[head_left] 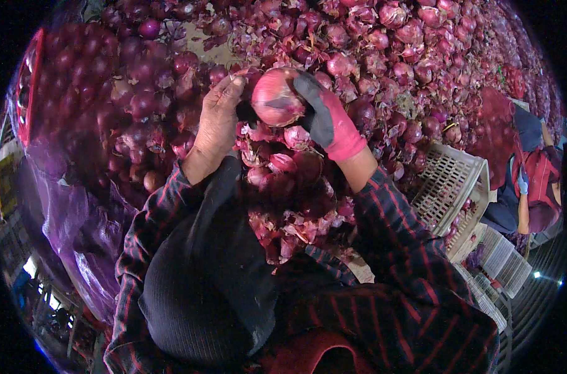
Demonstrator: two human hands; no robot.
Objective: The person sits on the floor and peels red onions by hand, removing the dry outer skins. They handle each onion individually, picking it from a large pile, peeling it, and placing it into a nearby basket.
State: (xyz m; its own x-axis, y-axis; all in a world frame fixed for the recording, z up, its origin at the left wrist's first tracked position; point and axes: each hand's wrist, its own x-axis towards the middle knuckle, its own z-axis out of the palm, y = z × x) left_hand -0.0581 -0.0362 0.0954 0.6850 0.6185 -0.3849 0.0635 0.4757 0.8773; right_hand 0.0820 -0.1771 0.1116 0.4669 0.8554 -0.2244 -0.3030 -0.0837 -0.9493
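Observation:
A large red onion (277, 99) is held in my right hand (327, 117), which wears a pink glove with a dark grey coated palm. The fingers wrap its right side, and its surface is slightly blurred. Close to the onion's left side is my bare left hand (218, 114), thumb and fingers drawn together at the tip. A thin scrap seems to be at those fingertips, but whether they grip it is unclear. Below both hands, between my forearms, lie more red onions (282, 162) and loose papery skins (306, 229).
A wide heap of red onions (391, 65) spreads ahead and right. On the left stand a red mesh bag (73, 84) of onions and shiny purple sheeting (77, 224). A pale slatted plastic crate (447, 182) tilts at right, near another person (536, 187) and white crates (505, 259).

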